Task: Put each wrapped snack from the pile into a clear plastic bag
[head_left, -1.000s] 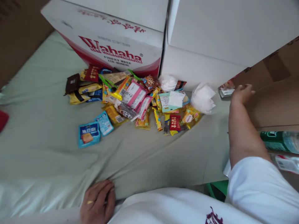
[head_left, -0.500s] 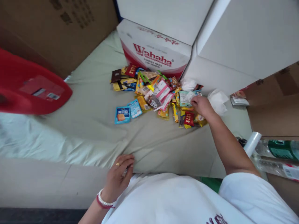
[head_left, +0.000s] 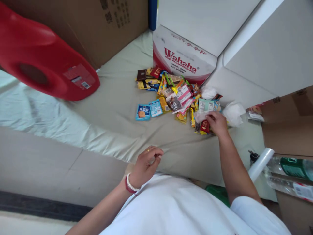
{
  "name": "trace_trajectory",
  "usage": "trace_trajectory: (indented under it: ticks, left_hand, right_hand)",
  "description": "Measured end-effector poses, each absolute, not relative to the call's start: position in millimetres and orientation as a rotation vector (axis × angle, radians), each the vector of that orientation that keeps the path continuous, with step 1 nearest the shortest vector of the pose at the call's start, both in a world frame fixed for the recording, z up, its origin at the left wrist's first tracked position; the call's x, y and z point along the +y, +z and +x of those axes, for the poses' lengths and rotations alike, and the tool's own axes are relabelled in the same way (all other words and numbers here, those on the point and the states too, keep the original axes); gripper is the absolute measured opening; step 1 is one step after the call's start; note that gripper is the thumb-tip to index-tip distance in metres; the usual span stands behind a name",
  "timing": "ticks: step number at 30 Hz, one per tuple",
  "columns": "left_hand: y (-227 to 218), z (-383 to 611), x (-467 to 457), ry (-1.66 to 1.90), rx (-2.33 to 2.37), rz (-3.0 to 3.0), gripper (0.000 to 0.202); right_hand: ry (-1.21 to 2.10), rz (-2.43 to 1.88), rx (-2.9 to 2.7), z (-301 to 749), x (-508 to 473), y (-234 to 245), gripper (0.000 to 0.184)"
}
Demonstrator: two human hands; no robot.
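A heap of small snack packets [head_left: 176,98] lies on a pale green sheet [head_left: 102,114], in front of a white and red Wahaha carton [head_left: 181,63]. My right hand [head_left: 216,122] reaches into the right end of the heap and pinches a thin white plastic bag [head_left: 201,116], lifted just off the packets. My left hand [head_left: 146,164] hovers at the sheet's near edge, close to my white shirt, fingers curled loosely with nothing visible in them. It wears a ring and a bead bracelet.
A red plastic tub [head_left: 41,62] lies tipped at the left. Brown cartons [head_left: 114,23] stand behind, white boxes [head_left: 256,49] at the right. A crumpled white bag [head_left: 233,112], a roll of clear film [head_left: 260,163] and water bottles [head_left: 293,163] lie at the right.
The view swung left and back, bringing the red tub in. My right hand left the carton at the right, reached the heap and picked up the white bag. My left hand lifted off the sheet.
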State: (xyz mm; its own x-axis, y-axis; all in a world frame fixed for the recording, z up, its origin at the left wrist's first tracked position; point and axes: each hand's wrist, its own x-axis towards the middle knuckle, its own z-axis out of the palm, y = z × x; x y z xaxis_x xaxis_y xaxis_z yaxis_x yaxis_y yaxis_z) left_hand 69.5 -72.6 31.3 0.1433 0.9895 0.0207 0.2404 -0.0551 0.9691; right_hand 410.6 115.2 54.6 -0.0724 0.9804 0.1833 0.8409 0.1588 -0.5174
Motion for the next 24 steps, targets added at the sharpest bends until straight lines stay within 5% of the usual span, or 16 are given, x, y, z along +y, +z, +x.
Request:
trace_trajectory:
  ticks: [8, 17, 21, 24]
  left_hand:
    - [29.1, 117.3, -38.9, 0.880, 0.976, 0.520, 0.070]
    - [20.2, 123.5, -20.5, 1.123, 1.009, 0.413, 0.030]
    - [28.0, 125.1, -32.5, 1.174, 1.089, 0.759, 0.015]
    - [33.6, 121.7, -46.2, 1.245, 1.152, 1.012, 0.010]
  right_hand:
    - [1.212, -1.164, -1.709, 335.7, -17.1, 57.1, 0.020]
    - [1.323, -1.149, -1.994, 363.4, -45.2, 66.3, 0.020]
    - [1.514, -1.324, -1.458, 354.8, -46.6, 53.8, 0.049]
    - [1.376, -1.457, -1.136, 332.2, -37.7, 40.3, 0.041]
